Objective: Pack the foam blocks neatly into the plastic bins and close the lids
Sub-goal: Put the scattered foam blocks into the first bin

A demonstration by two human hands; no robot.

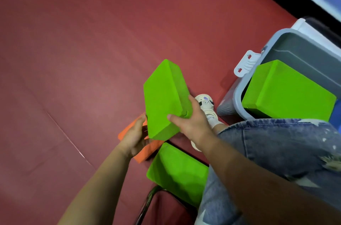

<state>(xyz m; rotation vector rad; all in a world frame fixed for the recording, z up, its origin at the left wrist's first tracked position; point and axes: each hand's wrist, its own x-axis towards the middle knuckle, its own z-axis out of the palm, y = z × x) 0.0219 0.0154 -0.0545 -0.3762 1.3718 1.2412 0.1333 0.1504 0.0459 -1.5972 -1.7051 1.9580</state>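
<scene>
Foam block (164,99), bright green, is up off the floor in my right hand (191,123): thumb curled over its near face, fingers wrapped round the narrow side, the block tilted with its long end pointing away from me. My left hand (134,138) sits just beside the block's lower corner, fingers curled round an orange block (140,154) that lies partly hidden beneath it on the red floor (73,58).

A second green block (177,171) lies flat on the floor near my knee, close under the orange one. To the right stands a grey bin (238,92), lid off, with a third green block (287,93) lying tilted inside it against the near wall. A white latch (245,64) sticks out from the bin's rim. Behind the bin I can see a strip of a white bin (304,25), mostly cut off.

My shoe (204,103) rests on the floor between the held block and the grey bin, and my jeans (276,151) fill the lower right.
</scene>
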